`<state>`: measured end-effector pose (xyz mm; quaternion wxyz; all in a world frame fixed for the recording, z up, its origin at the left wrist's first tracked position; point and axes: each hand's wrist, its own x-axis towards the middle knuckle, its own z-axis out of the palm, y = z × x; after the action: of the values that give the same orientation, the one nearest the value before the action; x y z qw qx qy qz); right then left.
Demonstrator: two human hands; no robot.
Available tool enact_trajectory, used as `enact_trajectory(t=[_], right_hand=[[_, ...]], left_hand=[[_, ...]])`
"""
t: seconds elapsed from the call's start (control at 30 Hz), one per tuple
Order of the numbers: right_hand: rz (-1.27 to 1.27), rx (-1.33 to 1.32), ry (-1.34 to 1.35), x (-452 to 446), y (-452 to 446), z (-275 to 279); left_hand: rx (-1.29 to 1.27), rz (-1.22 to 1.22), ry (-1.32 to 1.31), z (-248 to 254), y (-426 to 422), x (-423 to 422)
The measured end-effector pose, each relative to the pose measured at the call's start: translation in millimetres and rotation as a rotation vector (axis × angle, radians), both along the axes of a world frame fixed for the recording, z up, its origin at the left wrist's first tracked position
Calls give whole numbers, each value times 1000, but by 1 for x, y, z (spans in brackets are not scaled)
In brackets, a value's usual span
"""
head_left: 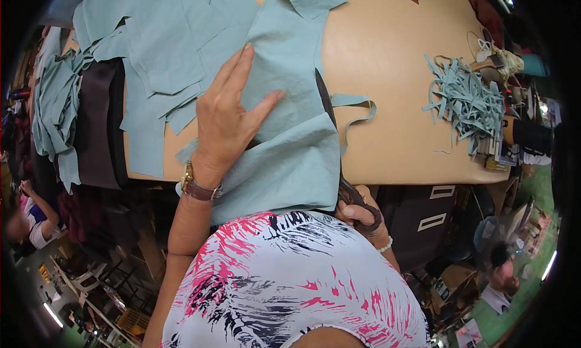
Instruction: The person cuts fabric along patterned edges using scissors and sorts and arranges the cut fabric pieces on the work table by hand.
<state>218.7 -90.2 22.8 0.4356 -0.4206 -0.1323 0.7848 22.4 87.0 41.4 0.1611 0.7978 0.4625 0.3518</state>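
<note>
A pale blue-green cloth piece (296,64) is laid across the middle of the surface (393,142), its near end carried over the near edge to the wearer's top. It is pressed by the left hand (229,106), which is spread flat, thumb apart, with nothing gripped. The shears (327,97) are held by the handles in the closed right hand (365,206), blades pointing away along the cloth's right edge, where a narrow strip (354,99) curls off. For a clean trim, the fold near the wrist should be smoothed, the fingers kept clear of the blades and the strip's width kept even. Loose cut strips (466,97) are heaped at far right; cloth panels (163,45) are stacked at far left. Beyond, drawers (417,218) and a green floor (532,185) are seen.
</note>
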Motion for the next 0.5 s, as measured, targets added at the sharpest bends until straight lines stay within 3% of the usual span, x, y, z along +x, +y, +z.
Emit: enact_trajectory(t=[0.5], right_hand=[[13, -1, -132, -6, -1, 3]], left_hand=[[-23, 21, -63, -1, -4, 3]])
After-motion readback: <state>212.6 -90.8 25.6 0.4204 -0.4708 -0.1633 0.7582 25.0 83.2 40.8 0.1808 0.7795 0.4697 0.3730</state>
